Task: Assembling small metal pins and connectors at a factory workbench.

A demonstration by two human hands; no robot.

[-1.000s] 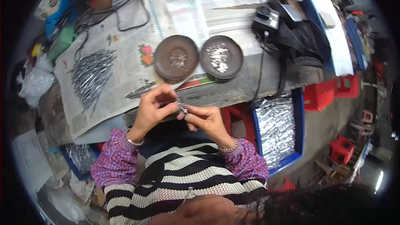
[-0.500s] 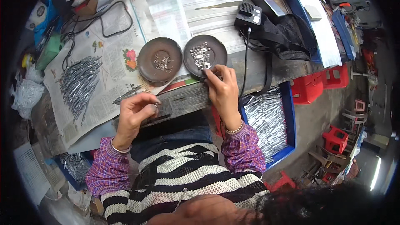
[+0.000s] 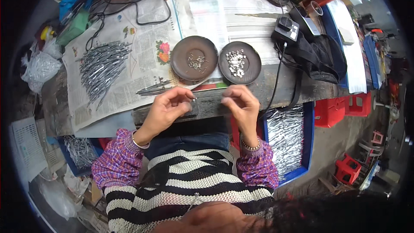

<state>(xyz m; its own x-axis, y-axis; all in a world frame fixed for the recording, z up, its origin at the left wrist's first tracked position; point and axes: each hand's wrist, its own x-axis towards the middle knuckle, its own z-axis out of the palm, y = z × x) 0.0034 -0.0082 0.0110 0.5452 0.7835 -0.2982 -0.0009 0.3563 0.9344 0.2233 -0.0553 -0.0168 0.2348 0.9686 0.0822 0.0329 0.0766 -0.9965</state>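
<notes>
Right hand point(image 3: 246, 108) backed off right dish point(image 3: 252, 70) to its near side, reach done, couldn't tell grip; left hand point(image 3: 163, 111), near-left, pinched part point(image 3: 194, 99).

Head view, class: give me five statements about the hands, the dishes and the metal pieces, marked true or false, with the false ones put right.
1. The left dish holds small thin metal bits. True.
2. The other dish holds nothing. False: the right dish holds small shiny parts.
3. A small shiny piece shows at the fingertips of the left hand. True.
4. The right hand has its fingertips inside a dish. False: the right hand has them outside, on the near side of the right dish.
5. The pile of slim metal pieces lies on newspaper. True.
</notes>
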